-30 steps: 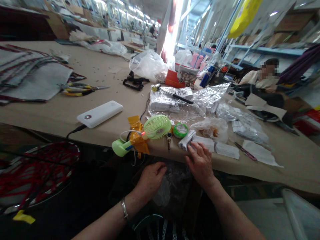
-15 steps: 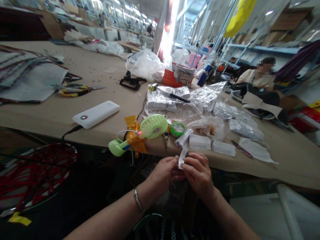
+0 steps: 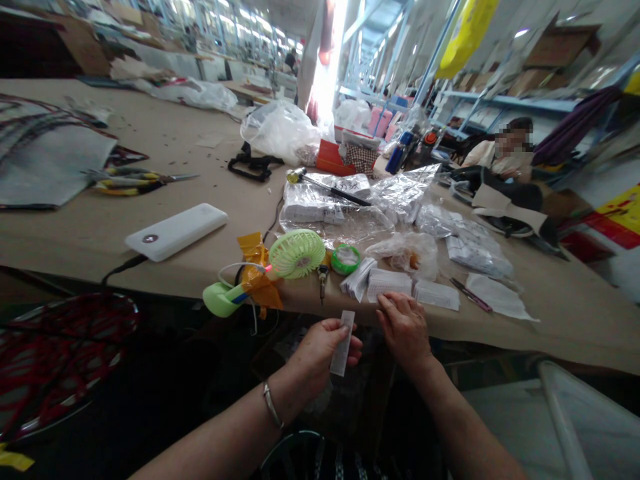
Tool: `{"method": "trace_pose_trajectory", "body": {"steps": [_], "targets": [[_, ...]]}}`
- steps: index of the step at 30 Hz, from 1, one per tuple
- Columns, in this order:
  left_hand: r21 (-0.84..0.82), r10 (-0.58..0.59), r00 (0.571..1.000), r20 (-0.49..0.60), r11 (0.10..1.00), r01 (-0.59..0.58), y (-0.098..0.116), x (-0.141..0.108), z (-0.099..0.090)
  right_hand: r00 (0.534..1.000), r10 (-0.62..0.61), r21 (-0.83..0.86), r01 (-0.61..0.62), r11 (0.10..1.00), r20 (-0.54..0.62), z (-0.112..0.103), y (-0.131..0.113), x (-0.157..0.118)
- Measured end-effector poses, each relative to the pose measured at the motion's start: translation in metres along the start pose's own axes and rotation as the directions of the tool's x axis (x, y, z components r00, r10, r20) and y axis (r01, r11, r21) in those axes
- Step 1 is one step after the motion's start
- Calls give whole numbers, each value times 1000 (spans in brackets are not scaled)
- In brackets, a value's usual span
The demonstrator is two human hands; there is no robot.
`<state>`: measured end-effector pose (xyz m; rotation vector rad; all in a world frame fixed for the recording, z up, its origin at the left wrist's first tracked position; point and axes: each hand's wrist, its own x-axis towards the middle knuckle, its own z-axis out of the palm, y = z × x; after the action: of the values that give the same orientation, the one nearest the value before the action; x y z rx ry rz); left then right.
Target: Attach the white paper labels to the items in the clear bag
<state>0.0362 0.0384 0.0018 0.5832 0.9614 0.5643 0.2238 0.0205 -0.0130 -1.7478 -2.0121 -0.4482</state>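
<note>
1. Pinching, with the left hand, a narrow translucent whitish strip between thumb and fingers; held slantwise, just off the near edge of the brown-covered table, both ends free.
2. Could drop it into the dark space below with any slackening of that pinch; could also swivel or bend it with a knock, being gripped only partway along.
3. Reaching, with the right hand, to the near edge of the middle stack of thin white slips; fingers bent, close together. Cannot tell about touching versus hovering, nor about any slip caught.
4. Could lift two layers at once, from thin slips lying tight together; could shove the pile askew with too firm a press.
5. Beside that: on the left, a fanned bundle of white slips; on the right, a flat white stack. Could mix these with a brushing wrist, given such close, loose piles.
6. Farther left: round green roll and pointed metal-tipped tool, tip at the table edge. Could prick the left hand with a careless sweep.
7. Next, light-green plastic fan near orange tape. Cannot tell about spinning; could scatter slips with a draught.
</note>
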Motion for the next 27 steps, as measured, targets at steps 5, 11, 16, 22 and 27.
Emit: {"method": "trace_pose_trajectory", "body": {"steps": [5, 11, 16, 22, 27], "targets": [[10, -12, 1000, -8, 1000, 12, -2, 3, -1, 995, 1, 142, 13, 990, -99, 1, 4, -1], [-64, -75, 992, 101, 995, 82, 4, 1, 2, 975, 6, 452, 97, 887, -223, -10, -12, -6], [-247, 12, 959, 283, 967, 61, 6, -2, 6, 959, -230, 578, 282, 766, -163, -19, -41, -13], [-241, 52, 952, 302, 970, 23, 2, -6, 6, 947, -287, 581, 314, 751, -142, -17, -50, -19], [-219, 35, 968, 247, 975, 20, -1, -6, 5, 954, -284, 559, 290, 777, -99, -24, -44, -23]]}}
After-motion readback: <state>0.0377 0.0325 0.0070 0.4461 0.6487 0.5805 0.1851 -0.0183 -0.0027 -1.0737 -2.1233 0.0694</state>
